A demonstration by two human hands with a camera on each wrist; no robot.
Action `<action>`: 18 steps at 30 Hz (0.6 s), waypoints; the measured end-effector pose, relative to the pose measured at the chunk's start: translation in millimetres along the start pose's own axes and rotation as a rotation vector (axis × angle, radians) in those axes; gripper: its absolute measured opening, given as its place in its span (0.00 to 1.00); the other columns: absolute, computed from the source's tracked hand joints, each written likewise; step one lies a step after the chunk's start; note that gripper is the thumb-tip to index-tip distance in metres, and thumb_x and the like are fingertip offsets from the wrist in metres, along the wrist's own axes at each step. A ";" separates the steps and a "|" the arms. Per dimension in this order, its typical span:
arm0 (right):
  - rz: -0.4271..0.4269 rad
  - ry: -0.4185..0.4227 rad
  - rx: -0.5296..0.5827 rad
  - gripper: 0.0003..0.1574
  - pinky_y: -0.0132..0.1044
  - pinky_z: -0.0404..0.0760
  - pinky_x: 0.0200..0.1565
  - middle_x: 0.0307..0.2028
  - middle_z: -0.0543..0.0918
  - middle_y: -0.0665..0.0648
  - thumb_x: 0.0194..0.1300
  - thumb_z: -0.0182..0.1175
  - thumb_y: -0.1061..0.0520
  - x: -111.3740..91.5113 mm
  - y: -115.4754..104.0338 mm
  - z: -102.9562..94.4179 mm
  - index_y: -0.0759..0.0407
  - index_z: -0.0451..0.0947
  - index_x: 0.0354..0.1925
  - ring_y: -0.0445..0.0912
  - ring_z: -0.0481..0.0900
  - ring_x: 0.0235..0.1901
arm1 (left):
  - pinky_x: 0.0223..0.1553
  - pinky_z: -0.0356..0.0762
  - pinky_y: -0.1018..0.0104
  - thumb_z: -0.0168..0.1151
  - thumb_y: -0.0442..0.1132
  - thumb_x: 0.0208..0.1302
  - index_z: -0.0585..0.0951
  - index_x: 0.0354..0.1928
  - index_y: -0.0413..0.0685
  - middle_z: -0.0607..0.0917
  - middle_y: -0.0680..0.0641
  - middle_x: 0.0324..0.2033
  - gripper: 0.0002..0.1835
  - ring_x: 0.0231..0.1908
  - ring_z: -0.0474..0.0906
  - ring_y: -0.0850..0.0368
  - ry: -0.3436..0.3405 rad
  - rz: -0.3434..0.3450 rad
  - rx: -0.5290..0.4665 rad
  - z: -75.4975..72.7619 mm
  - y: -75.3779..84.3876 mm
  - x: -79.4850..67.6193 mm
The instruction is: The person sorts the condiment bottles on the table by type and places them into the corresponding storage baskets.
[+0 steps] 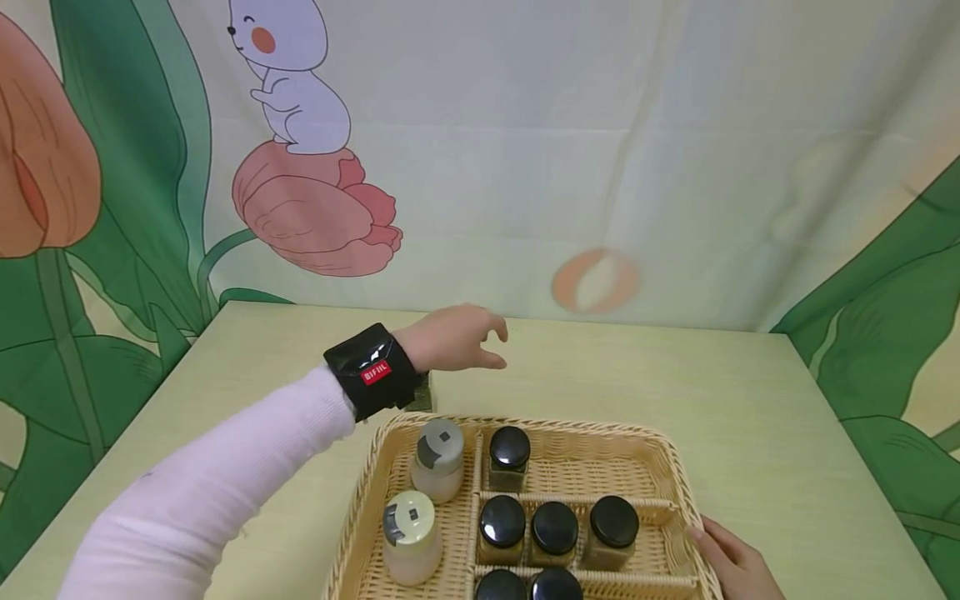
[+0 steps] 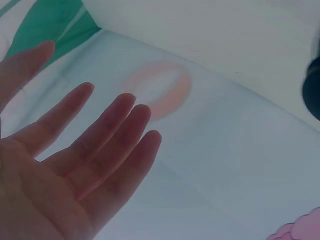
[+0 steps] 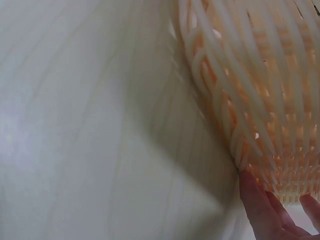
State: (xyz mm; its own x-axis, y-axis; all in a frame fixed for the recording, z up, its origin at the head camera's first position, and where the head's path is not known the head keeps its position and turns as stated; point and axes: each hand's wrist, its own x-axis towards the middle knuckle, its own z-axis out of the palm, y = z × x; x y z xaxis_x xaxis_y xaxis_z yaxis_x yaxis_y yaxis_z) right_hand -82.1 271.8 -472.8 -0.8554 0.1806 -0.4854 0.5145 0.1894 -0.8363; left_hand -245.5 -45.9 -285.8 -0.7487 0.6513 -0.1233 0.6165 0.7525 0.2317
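My left hand hovers beyond the far edge of a wicker basket, fingers spread and slightly bent. Its palm and fingers hold nothing in the left wrist view. Below its wristband, a small jar with greenish contents is partly hidden. My right hand grips the basket's right side, fingertips against the weave. In the basket's left compartment stand a grey-lidded jar and a pale-lidded jar. Black-lidded jars, such as one alone in the far-right compartment and several in the middle row, fill other sections.
The basket sits on a pale wooden table. A printed curtain with flowers and a white animal hangs behind the table's far edge. A dark rounded object, cut off and unclear, shows at the left wrist view's right edge.
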 end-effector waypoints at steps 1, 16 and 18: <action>-0.001 0.001 0.003 0.69 0.45 0.80 0.33 0.48 0.73 0.74 0.37 0.57 0.23 0.1 0.0 0.1 0.68 0.54 0.63 0.54 0.81 0.34 | 0.44 0.73 0.63 0.61 0.43 0.56 0.77 0.47 0.41 0.79 0.43 0.45 0.19 0.43 0.75 0.52 0.002 -0.009 0.003 1.2 -4.1 -0.6; -0.001 -0.009 0.012 0.65 0.45 0.80 0.35 0.50 0.71 0.74 0.42 0.56 0.25 0.4 0.0 -0.3 0.68 0.52 0.64 0.55 0.80 0.36 | 0.46 0.72 0.59 0.64 0.42 0.52 0.78 0.43 0.39 0.79 0.42 0.42 0.18 0.43 0.74 0.50 -0.010 -0.119 0.049 24.0 -56.7 -0.2; -0.002 -0.006 0.014 0.65 0.45 0.80 0.35 0.49 0.72 0.74 0.43 0.56 0.25 0.3 0.4 -0.4 0.68 0.53 0.64 0.54 0.80 0.36 | 0.43 0.73 0.59 0.65 0.44 0.50 0.78 0.42 0.40 0.80 0.43 0.40 0.19 0.40 0.74 0.50 0.002 -0.105 0.056 32.9 -69.1 3.1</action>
State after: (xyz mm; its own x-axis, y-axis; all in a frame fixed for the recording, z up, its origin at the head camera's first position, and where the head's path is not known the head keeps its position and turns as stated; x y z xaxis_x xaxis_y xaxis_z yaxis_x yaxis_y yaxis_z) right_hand -82.1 272.4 -473.2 -0.8569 0.1747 -0.4849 0.5118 0.1765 -0.8408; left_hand -282.5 -92.7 -334.0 -0.8102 0.5687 -0.1419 0.5475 0.8207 0.1633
